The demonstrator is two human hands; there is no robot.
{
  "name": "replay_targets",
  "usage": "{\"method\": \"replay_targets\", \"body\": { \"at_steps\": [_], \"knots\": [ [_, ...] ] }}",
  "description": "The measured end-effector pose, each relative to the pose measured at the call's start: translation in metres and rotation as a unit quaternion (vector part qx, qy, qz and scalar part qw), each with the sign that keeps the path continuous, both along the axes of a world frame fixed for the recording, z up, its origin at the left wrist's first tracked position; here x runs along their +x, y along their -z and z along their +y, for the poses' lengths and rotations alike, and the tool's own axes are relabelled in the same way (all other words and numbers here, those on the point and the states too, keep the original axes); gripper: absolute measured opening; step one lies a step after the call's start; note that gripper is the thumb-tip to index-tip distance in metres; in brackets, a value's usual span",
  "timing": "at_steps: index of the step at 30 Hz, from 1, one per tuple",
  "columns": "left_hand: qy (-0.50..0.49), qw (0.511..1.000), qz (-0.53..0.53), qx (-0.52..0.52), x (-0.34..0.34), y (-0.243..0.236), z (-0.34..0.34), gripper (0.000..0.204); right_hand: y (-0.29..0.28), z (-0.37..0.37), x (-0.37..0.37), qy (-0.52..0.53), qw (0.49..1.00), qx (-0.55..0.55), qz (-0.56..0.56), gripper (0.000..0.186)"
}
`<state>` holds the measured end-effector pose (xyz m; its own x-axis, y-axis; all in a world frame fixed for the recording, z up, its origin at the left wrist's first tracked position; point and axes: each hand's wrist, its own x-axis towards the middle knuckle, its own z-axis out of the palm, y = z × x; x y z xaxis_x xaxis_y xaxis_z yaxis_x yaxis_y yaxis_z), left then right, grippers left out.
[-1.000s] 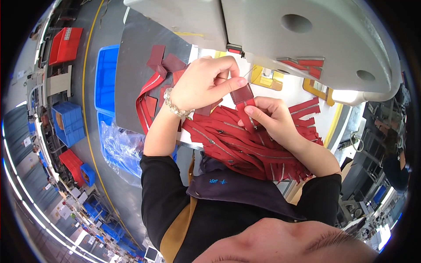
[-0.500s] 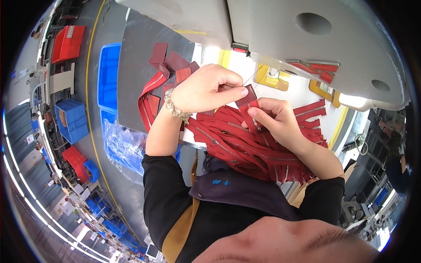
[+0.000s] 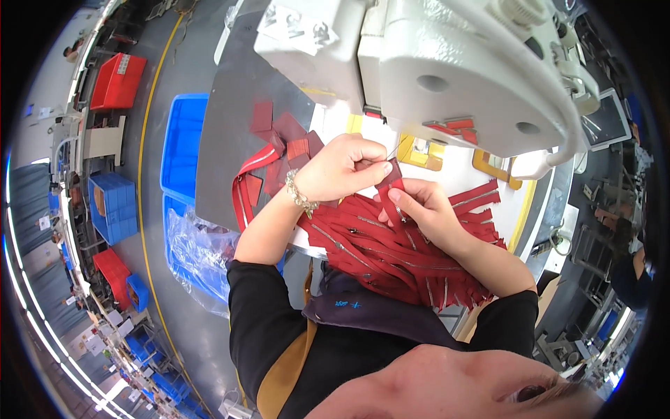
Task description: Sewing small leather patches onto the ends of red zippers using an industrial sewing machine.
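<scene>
My right hand is closed around a red zipper, thumb on top. A dark maroon tab covers the zipper's far end. With thumb and forefinger together, my left hand pinches the tab's left edge; the other fingers are curled. A fine thread runs from near the tab toward the sewing machine. Under both hands spreads a heap of red zippers with metal teeth. Left of my left hand lie several maroon patches and a looped red zipper strip.
The white machine head overhangs the far side of the lit work surface. Yellow-edged frames lie beneath it. A dark side table extends left. Beside it stand a blue bin and clear plastic wrap. Red crates sit farther left.
The view has shifted, so more of the machine's top shows and everything sits lower. My hands stay together at the tab, with the same zipper held.
</scene>
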<state>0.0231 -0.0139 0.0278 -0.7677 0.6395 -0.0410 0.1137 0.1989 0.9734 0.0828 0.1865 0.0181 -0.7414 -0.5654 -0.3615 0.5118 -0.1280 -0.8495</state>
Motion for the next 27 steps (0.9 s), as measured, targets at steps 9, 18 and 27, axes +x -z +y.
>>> {"method": "replay_targets", "body": {
  "at_steps": [9, 18, 27],
  "knots": [
    [0.022, 0.999, -0.022, 0.033, -0.001, 0.006, -0.001, 0.034, -0.002, -0.002, 0.005, 0.005, 0.999, 0.003, 0.040, 0.024],
    [0.030, 0.998, 0.013, 0.055, -0.003, 0.006, -0.004, 0.034, 0.002, 0.000, 0.005, -0.011, 0.987, 0.053, 0.152, 0.025],
    [0.044, 0.998, 0.037, 0.015, -0.008, 0.003, -0.004, 0.034, 0.000, -0.001, 0.004, 0.005, 0.989, 0.071, 0.127, 0.027]
  ]
}}
